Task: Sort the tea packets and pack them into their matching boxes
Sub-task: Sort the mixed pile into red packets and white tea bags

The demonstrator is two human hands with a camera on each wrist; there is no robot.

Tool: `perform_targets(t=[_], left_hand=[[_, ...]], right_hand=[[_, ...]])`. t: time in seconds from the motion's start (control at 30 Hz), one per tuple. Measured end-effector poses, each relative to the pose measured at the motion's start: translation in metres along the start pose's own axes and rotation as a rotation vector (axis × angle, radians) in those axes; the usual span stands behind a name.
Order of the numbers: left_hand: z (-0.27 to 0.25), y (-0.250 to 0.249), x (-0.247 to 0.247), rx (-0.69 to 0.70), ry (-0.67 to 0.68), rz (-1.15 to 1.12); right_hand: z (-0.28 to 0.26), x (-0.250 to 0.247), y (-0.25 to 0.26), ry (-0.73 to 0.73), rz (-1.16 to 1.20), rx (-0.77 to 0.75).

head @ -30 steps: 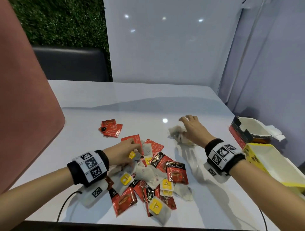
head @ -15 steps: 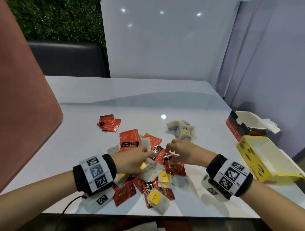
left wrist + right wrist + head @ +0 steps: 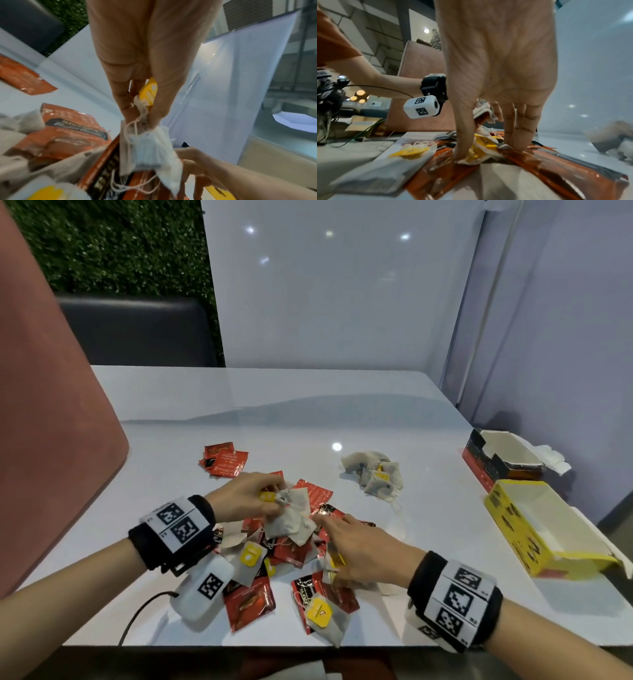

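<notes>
A mixed heap [image 3: 291,556] of red foil packets and white tea bags with yellow tags lies on the white table near its front edge. My left hand [image 3: 246,499] pinches a bunch of white tea bags [image 3: 291,518] [image 3: 149,147] by their strings and a yellow tag [image 3: 148,92], lifted a little above the heap. My right hand [image 3: 356,549] reaches down into the heap, thumb and fingers [image 3: 518,135] closing on a white tea bag with a yellow tag [image 3: 479,150]. At the right stand an open yellow box [image 3: 544,529] and an open red and black box [image 3: 496,463].
A small pile of white tea bags [image 3: 373,477] lies apart at the mid right. Two red packets [image 3: 224,462] lie apart at the mid left. A pink chair back [image 3: 51,422] rises at the left. A black cable [image 3: 137,618] hangs over the front edge.
My left hand has gathered white tea bags and lifted them off the heap. My right hand came back from the sorted pile and dropped into the heap's near right side.
</notes>
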State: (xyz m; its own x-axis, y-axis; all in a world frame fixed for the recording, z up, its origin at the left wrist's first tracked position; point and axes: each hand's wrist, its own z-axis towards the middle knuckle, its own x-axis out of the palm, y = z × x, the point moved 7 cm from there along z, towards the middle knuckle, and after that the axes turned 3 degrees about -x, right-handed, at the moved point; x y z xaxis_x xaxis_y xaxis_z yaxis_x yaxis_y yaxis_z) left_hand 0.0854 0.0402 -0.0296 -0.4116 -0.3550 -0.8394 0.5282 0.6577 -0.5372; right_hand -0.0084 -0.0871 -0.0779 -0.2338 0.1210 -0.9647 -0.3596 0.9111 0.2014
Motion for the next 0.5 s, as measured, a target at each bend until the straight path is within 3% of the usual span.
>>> perform_targets(t=[0.13,0.3,0.4,0.5], left_hand=[[0.001,0.011,0.001,-0.06,0.005,-0.064],[0.005,0.0,0.002,-0.035,0.048,-0.162],[0.008,-0.017,0.017,0.011,0.141,0.037],[0.012,-0.034,0.048,0.076,0.273,0.282]], right_hand=[[0.001,-0.005,-0.005,-0.076,0.11,0.029],[-0.007,-0.022,-0.019,-0.188,0.3,0.062],[-0.013,-0.032,-0.03,-0.215,0.41,0.069],[-0.015,-0.023,-0.019,-0.144,0.28,0.033]])
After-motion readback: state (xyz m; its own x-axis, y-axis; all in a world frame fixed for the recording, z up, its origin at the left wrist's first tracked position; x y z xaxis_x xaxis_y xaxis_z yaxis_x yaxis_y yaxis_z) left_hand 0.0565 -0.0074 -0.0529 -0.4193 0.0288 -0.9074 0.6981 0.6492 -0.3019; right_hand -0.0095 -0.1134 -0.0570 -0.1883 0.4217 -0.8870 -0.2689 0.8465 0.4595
